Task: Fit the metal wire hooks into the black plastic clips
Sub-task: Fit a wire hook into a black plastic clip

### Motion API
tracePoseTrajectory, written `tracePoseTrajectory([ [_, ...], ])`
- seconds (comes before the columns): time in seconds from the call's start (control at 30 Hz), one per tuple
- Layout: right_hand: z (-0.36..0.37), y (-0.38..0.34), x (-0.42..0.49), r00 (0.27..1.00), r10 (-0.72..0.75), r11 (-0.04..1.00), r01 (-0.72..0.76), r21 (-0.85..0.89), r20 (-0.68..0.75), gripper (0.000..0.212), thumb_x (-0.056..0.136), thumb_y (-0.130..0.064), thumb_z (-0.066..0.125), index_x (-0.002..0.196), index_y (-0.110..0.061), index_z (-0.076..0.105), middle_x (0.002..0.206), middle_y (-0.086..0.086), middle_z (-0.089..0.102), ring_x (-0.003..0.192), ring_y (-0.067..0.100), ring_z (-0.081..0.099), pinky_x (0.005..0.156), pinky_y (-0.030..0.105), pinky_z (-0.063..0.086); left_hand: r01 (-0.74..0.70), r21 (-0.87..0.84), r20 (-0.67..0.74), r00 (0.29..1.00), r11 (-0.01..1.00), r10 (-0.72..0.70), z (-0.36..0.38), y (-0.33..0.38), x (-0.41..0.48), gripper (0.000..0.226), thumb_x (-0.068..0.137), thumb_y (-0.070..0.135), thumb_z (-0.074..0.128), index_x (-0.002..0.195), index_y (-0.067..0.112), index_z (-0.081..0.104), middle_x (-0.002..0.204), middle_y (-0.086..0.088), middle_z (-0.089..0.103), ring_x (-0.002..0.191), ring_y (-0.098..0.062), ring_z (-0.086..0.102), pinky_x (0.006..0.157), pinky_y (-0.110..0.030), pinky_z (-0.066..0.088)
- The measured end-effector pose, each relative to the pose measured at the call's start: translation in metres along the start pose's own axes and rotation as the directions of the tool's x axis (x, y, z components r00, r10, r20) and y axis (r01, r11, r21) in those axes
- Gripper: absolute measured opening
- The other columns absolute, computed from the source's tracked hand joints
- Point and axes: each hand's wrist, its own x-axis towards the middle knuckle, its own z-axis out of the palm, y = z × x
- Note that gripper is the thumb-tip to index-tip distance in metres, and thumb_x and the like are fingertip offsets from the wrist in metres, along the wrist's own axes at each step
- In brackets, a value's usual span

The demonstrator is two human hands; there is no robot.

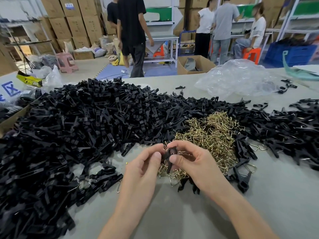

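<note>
Two hands [143, 168], one held clip [170, 156], five people [131, 23] (piled clips [86, 118], hooks [212, 135]: uncountable).

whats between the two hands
In the head view, one black clip, pinched by the left hand and right hand.

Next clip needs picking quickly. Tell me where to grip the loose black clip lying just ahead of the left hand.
Pinch the loose clip across its long sides at mid-length, coming from above on the near side. It lies flat and slanted on the bare table, flanks apparently free; its far end meets the heap.
</note>
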Motion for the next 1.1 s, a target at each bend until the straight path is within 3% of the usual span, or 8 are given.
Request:
tracePoseTrajectory([
  [0.1,-0.006,-0.002,0.001,0.994,-0.034,0.999,0.037,0.023,-0.102,0.018,0.085,-0.026,0.075,0.1,-0.036,0.071,0.1,-0.003,0.074,0.087,0.015,0.073,0.08,0.023,0.057,0.049,0.072,-0.024,0.999,0.996,-0.047,0.007,-0.008,-0.003,0.023,0.103,0.019,0.051,0.115,0.034,0.064,0.102,0.02,0.072,0.098,0.003,0.066,0.084,-0.013,0.05],
  [0.17,-0.012,-0.002,0.003,0.978,-0.035,0.996,0.052,0.078,-0.207,0.021,0.08,-0.031,0.073,0.101,-0.033,0.07,0.099,0.001,0.074,0.088,0.019,0.073,0.079,0.022,0.058,0.017,0.289,0.026,0.999,0.957,-0.025,0.011,-0.016,-0.006,0.022,0.104,0.024,0.049,0.119,0.035,0.059,0.104,0.023,0.068,0.1,0.006,0.061,0.088,-0.017,0.048],
  [0.3,-0.018,0.0,0.007,0.931,-0.005,0.981,0.076,0.179,-0.365,0.03,0.078,-0.028,0.071,0.106,-0.019,0.066,0.091,-0.003,0.074,0.081,0.016,0.073,0.074,0.021,0.058,-0.232,0.73,0.222,0.97,0.643,0.097,0.017,-0.029,-0.008,0.043,0.103,0.039,0.042,0.144,0.029,0.048,0.136,0.018,0.048,0.126,0.002,0.037,0.111,-0.014,0.023],
  [0.4,-0.017,0.001,0.008,0.925,0.004,0.984,0.065,0.167,-0.38,0.033,0.076,-0.03,0.072,0.107,-0.019,0.066,0.092,0.0,0.073,0.076,0.013,0.073,0.072,0.019,0.057,-0.239,0.789,0.214,0.97,0.565,0.111,0.013,-0.028,-0.002,0.031,0.099,0.035,0.054,0.127,0.026,0.063,0.12,0.01,0.058,0.111,-0.012,0.051,0.098,-0.027,0.041],
  [0.5,-0.016,0.001,0.007,0.926,0.017,0.989,0.04,0.143,-0.378,0.034,0.076,-0.032,0.072,0.107,-0.021,0.067,0.103,0.012,0.069,0.076,0.014,0.073,0.074,0.022,0.059,-0.262,0.8,0.224,0.965,0.54,0.137,0.007,-0.026,0.001,0.017,0.098,0.033,0.054,0.108,0.028,0.067,0.103,0.012,0.059,0.095,-0.012,0.054,0.087,-0.029,0.045],
  [0.73,-0.015,-0.002,0.006,0.932,0.029,0.989,0.027,0.149,-0.362,0.035,0.075,-0.032,0.073,0.108,-0.02,0.067,0.101,0.01,0.069,0.076,0.015,0.074,0.072,0.017,0.056,-0.216,0.7,0.132,0.976,0.68,0.174,0.002,-0.021,0.002,0.031,0.101,0.039,0.045,0.112,0.028,0.071,0.099,0.021,0.061,0.093,-0.006,0.057,0.087,-0.032,0.047],
  [0.87,-0.013,-0.004,0.005,0.94,0.039,0.989,0.013,0.148,-0.339,0.035,0.076,-0.031,0.073,0.108,-0.019,0.066,0.105,0.01,0.07,0.08,0.016,0.075,0.076,0.019,0.057,-0.17,0.634,0.069,0.984,0.755,0.163,0.001,-0.019,0.001,0.048,0.098,0.049,0.028,0.122,0.032,0.067,0.098,0.03,0.053,0.093,0.006,0.053,0.08,-0.015,0.04],
  [1.1,-0.011,-0.005,0.004,0.969,0.052,0.983,-0.006,0.184,-0.242,0.035,0.077,-0.024,0.075,0.109,-0.013,0.066,0.11,0.013,0.07,0.089,0.02,0.075,0.083,0.025,0.059,-0.147,0.455,-0.014,0.985,0.878,0.173,0.003,-0.015,0.001,0.023,0.102,0.019,0.054,0.111,0.034,0.068,0.088,0.016,0.061,0.091,0.003,0.058,0.078,-0.007,0.04],
])
